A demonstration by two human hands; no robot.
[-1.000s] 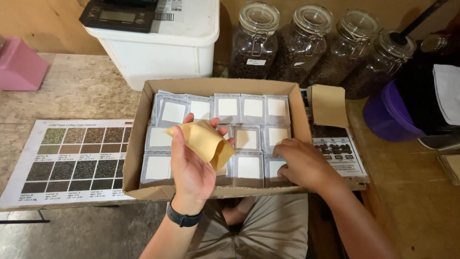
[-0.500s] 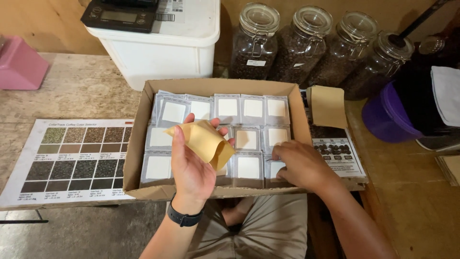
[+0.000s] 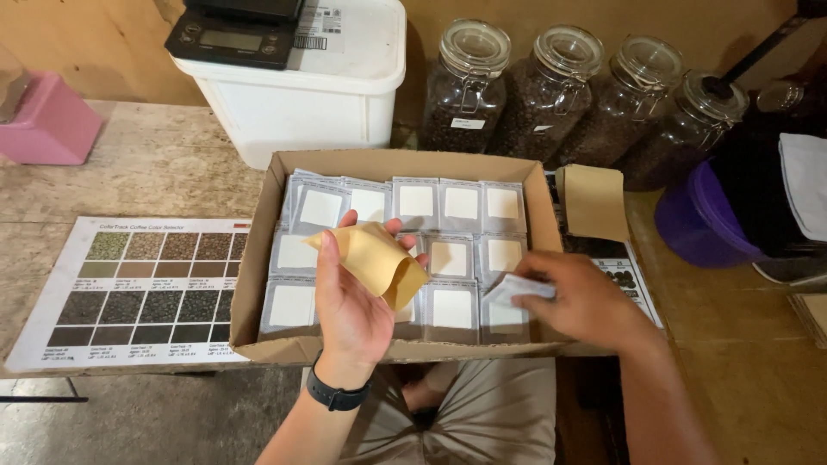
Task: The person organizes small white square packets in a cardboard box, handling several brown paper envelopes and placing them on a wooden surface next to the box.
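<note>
My left hand (image 3: 353, 301) holds an open tan paper pouch (image 3: 372, 260) above a shallow cardboard box (image 3: 405, 164). The box is packed with rows of small silver sachets (image 3: 461, 203), each with a white blank label. My right hand (image 3: 586, 301) is at the box's front right corner and pinches one silver sachet (image 3: 515, 288), lifted a little out of its row. A black band sits on my left wrist.
A colour chart sheet (image 3: 138, 288) lies left of the box. Behind stand a white tub (image 3: 301, 95) with a black scale (image 3: 237, 30) on it and several glass jars of dark beans (image 3: 551, 95). A purple bucket (image 3: 702, 220) is right, a pink container (image 3: 47, 120) far left.
My right hand, which rested flat on the front right sachets, has drawn one sachet up between its fingers. My left hand and the tan pouch have stayed put.
</note>
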